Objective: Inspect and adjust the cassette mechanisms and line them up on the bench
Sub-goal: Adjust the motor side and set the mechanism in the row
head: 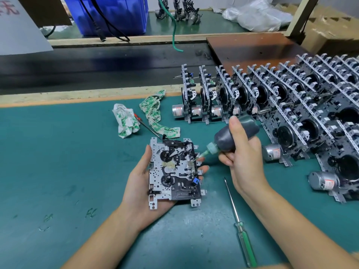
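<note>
Head view: the left hand (139, 183) lies palm up over the middle of the bench (58, 162), fingers curled under and round the edges of a mechanism (173, 171), which it holds flat, face up, just above the green mat. The right hand (242, 158) grips a dark bottle (233, 135), tilted down to the left, its green nozzle (203, 153) touching the right edge of the mechanism.

A green-handled screwdriver (240, 224) lies on the mat just right of the held mechanism, under the right wrist, tip toward the far edge. Two crumpled rags (126, 121) sit beyond the left hand, near the far edge, with a red-handled tool (145, 126) between them, its tip reaching the mechanism's top edge.

Along the right half of the bench, rows of finished mechanisms (272, 100) stand upright on edge, packed close from the far edge toward the near right corner; the nearest stands just beside the right hand. A conveyor belt (97, 68) runs past the far edge.

The left half of the mat and the near edge between the forearms are open.
</note>
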`<action>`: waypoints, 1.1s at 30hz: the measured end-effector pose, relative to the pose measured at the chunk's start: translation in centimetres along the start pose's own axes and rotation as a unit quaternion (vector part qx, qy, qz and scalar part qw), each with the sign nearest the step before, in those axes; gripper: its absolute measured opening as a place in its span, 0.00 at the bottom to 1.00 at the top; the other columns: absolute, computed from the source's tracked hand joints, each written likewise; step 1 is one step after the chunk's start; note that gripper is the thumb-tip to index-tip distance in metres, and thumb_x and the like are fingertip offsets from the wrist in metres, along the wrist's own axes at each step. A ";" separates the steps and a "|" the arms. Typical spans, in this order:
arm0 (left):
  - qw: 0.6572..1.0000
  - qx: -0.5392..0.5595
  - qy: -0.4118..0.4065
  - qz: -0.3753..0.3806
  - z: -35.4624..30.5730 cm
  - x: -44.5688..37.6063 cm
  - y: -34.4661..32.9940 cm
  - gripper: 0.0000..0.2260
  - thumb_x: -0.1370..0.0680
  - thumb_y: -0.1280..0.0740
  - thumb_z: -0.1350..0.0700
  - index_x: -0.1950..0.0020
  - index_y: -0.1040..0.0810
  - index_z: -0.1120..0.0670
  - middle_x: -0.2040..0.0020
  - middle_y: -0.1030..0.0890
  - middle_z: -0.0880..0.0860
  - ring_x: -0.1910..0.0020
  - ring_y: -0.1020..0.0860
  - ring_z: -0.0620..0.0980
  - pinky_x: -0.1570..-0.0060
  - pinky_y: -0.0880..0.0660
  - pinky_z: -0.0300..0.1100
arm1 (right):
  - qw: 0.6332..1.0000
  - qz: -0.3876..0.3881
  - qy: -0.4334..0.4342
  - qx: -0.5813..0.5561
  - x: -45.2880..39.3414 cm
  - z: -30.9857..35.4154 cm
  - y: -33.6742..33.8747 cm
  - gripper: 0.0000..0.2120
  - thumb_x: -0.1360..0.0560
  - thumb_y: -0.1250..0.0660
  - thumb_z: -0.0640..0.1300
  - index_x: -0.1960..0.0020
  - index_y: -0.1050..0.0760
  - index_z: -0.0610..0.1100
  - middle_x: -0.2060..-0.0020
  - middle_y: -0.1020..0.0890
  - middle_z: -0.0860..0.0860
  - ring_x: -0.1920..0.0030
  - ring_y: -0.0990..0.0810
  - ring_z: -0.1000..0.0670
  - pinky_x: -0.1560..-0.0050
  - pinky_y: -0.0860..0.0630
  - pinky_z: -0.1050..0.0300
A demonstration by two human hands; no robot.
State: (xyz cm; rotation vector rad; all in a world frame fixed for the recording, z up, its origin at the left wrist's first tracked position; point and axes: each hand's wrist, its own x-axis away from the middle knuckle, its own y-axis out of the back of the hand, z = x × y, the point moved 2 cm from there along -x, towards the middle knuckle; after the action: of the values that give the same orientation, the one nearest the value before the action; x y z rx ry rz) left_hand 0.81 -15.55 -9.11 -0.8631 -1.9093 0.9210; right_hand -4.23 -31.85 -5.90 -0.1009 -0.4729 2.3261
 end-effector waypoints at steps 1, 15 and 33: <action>1.000 0.004 0.000 0.001 0.0 0.0 0.0 0.32 0.22 0.46 0.37 0.37 0.23 0.62 0.36 0.25 0.66 0.39 0.24 0.65 0.37 0.30 0.61 | 1.000 -0.003 0.000 0.001 0.0 0.0 0.0 0.16 0.34 0.33 0.56 0.64 0.34 0.46 0.75 0.32 0.55 0.78 0.38 0.59 0.82 0.42 0.68; 1.000 -0.011 -0.003 0.008 0.0 -0.1 0.2 0.32 0.23 0.46 0.36 0.36 0.24 0.61 0.35 0.26 0.66 0.37 0.26 0.66 0.37 0.31 0.62 | 0.999 0.031 0.024 0.002 0.3 -0.1 -0.2 0.15 0.29 0.33 0.53 0.64 0.32 0.43 0.76 0.29 0.55 0.79 0.35 0.58 0.81 0.38 0.66; 1.000 -0.015 -0.014 -0.001 -0.1 -0.3 0.4 0.37 0.25 0.45 0.32 0.35 0.25 0.63 0.34 0.27 0.67 0.36 0.26 0.65 0.37 0.31 0.61 | 0.931 0.063 0.160 0.323 -1.6 -0.8 1.0 0.19 0.32 0.25 0.39 0.48 0.28 0.56 0.51 0.19 0.57 0.49 0.21 0.54 0.44 0.25 0.58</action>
State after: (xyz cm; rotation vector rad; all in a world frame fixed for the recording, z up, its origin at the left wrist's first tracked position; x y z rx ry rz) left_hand 1.12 -15.51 -9.52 -0.8692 -1.9521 0.9098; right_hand -3.59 -33.38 -7.13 -0.1892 0.4807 2.4095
